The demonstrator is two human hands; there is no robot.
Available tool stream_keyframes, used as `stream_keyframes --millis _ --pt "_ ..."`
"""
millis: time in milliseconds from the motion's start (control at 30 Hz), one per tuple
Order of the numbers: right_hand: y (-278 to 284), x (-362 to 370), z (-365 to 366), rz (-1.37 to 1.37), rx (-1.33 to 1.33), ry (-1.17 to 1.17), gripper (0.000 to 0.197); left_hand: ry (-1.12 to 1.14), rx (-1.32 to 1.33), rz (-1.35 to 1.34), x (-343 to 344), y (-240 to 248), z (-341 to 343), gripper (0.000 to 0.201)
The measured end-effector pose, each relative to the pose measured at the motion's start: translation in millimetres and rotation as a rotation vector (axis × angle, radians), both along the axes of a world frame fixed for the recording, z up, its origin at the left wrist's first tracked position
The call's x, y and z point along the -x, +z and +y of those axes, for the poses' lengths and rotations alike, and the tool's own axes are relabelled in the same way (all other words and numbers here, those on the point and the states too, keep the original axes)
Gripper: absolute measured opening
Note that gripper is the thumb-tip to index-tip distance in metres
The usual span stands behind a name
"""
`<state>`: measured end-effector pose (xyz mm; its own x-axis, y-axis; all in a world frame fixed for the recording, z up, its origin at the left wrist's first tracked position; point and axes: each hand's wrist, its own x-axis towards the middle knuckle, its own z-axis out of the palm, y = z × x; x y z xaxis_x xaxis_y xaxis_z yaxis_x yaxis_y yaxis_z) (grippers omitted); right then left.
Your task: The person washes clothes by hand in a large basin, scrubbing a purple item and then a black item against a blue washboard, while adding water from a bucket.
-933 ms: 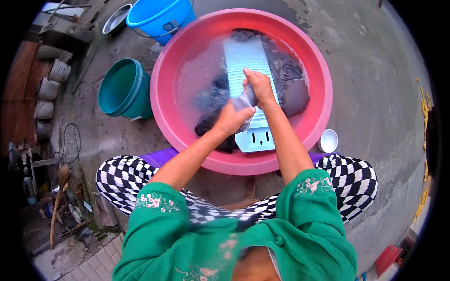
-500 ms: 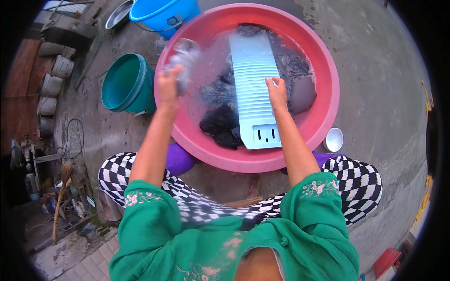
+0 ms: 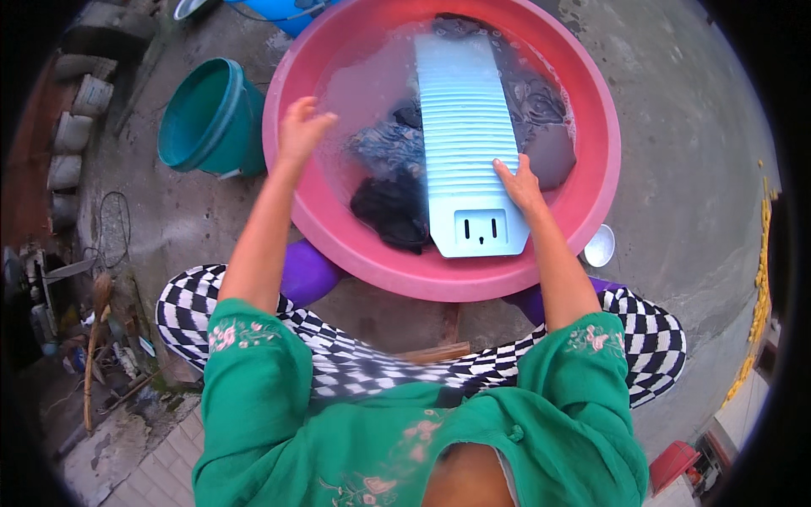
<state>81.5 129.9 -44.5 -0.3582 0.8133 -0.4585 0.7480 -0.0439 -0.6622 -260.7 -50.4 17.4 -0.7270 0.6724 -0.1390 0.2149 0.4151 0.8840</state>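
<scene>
A large pink basin (image 3: 439,287) of cloudy water stands before me. In it a light-blue washboard (image 3: 465,118) slants down into the water. My right hand (image 3: 522,179) grips the board's right edge, its thumb on the ridges. My left hand (image 3: 302,131) hovers over the basin's left rim, fingers apart, holding nothing. Left of the board lie a black garment (image 3: 390,211) and a blue patterned garment (image 3: 387,145), both wet. Grey clothing (image 3: 536,110) soaks to its right, partly under water.
A green bucket (image 3: 241,127) stands left of the basin, and a blue bucket (image 3: 283,10) behind it is cut off by the frame. A small white bowl (image 3: 600,245) sits by the basin's right side. A broom (image 3: 95,346) is at the far left.
The greyish cloth that my left hand held is gone from it and cannot be made out now. My right hand has come down onto the board's edge. The view has shifted slightly.
</scene>
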Motion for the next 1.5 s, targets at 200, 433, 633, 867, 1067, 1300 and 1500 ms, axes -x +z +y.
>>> stream_keyframes --millis 200,433,633,867,1067,1300,1500 --pt "86.2 -24.7 49.6 -0.207 0.096 0.248 0.069 -0.624 0.420 0.454 -99.6 -78.2 34.6 0.068" --pt "110.2 -71.9 41.9 -0.263 0.118 0.320 0.074 -0.489 0.476 0.391 -86.8 -82.1 29.7 0.036" --pt "88.6 -64.8 19.2 -0.335 0.156 0.367 0.085 0.007 0.148 -0.622 -55.2 -60.5 -4.9 0.021" --pt "76.2 -61.6 22.6 -0.400 0.175 0.423 0.084 0.225 -0.453 -0.841 -23.7 15.5 7.9 0.018" --pt "85.6 -48.3 26.0 -0.566 0.119 0.499 0.077 0.014 -0.658 -0.880 -11.6 101.3 12.0 0.021" --pt "117.2 -10.1 32.2 -0.506 -0.368 0.850 0.050 0.298 -0.930 -0.537 -23.7 193.4 18.4 0.031" --pt "116.3 41.3 9.6 -0.186 -0.235 1.001 0.041 0.212 -0.798 -0.486 34.2 168.6 26.1 0.026"
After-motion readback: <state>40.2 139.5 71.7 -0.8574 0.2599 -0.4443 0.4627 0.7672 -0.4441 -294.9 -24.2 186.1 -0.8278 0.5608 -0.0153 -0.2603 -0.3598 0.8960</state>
